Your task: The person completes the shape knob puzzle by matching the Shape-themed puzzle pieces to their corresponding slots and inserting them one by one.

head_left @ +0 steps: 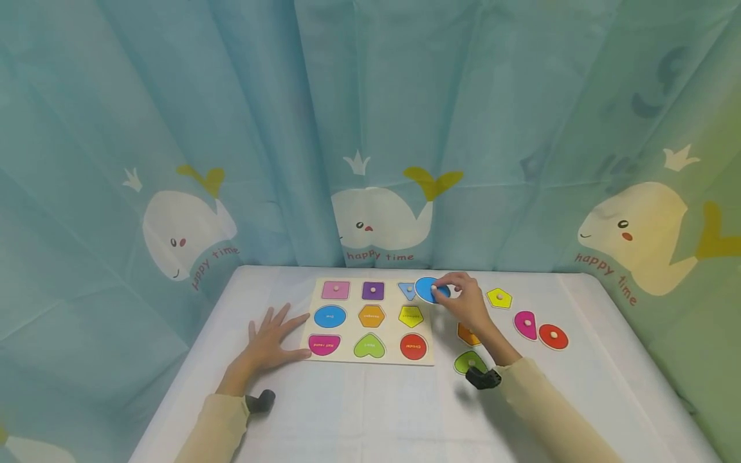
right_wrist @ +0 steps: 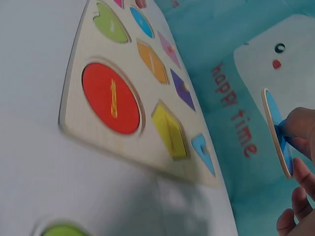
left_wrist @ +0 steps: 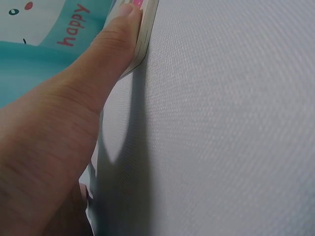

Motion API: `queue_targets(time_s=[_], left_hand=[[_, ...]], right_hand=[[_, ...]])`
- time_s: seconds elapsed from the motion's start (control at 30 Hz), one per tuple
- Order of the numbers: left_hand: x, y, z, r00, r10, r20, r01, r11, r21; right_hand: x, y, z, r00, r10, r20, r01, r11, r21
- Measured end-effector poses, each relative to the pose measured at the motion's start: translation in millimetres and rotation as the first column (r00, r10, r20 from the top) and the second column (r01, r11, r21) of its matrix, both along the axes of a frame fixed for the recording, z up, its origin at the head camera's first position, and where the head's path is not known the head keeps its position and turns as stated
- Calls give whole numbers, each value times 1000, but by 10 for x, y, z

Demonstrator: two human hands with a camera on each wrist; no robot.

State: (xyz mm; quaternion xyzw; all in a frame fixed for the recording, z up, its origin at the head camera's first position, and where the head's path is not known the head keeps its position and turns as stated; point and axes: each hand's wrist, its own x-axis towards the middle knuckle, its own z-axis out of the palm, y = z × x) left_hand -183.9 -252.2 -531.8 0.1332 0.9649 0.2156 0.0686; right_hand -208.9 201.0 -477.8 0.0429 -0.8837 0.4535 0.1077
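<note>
Right hand pinches blue oval over board's far right corner; left hand at board's left side

Left of board: beige sleeve (head_left: 215, 424), then left hand (head_left: 269, 341), fingers straight and spread, gripping nothing. Its thumb rests on board's near left corner; index fingertip reaches board's left edge.

Board (head_left: 392, 350) lies flat on the desk (head_left: 347, 411), three columns, slot words upside down in head view. Left column, far to near: pink square (head_left: 336, 290) with knob, blue oval slot (head_left: 330, 316), magenta half-round slot (head_left: 324, 345). Middle: purple square (head_left: 373, 290) with knob, orange hexagon slot (head_left: 372, 316), green heart slot (head_left: 369, 347). Right: blue triangle (head_left: 407, 291) with knob, yellow pentagon slot (head_left: 411, 316), red circle slot (head_left: 413, 346).

Blue oval (head_left: 425, 287) is raised off the desk at board's far right corner, just beside blue triangle in head view. Right hand (head_left: 467, 305) pinches it mid-face between thumb and finger. Hands well apart, on opposite sides of board.

Right of board: green piece (head_left: 466, 360), orange piece (head_left: 466, 334), both partly hidden by right arm or wrist gear; then yellow pentagon (head_left: 499, 298), magenta half round (head_left: 525, 325), red circle (head_left: 553, 336), farthest right.

Behind board: whale-print curtain (head_left: 382, 116).
</note>
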Motion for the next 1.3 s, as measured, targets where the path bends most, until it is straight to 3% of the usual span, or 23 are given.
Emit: queue_targets(time_s=[0.27, 0.7, 0.97, 1.3], left_hand=[[27, 15, 26, 1000, 3, -4, -3, 1000, 7], [36, 16, 41, 1000, -3, -16, 3, 1000, 4], [32, 23, 77, 1000, 4, -4, -4, 1000, -1], [1, 22, 51, 1000, 0, 6, 0, 1000, -11]], right_hand=[[-128, -416, -52, 993, 115, 20, -114, 993, -43], [-250, -1068, -146, 975, 214, 62, -212, 976, -46], [-286, -1466, -205, 956, 271, 115, -273, 962, 0], [-330, -1859, -390, 948, 305, 91, -315, 942, 116]])
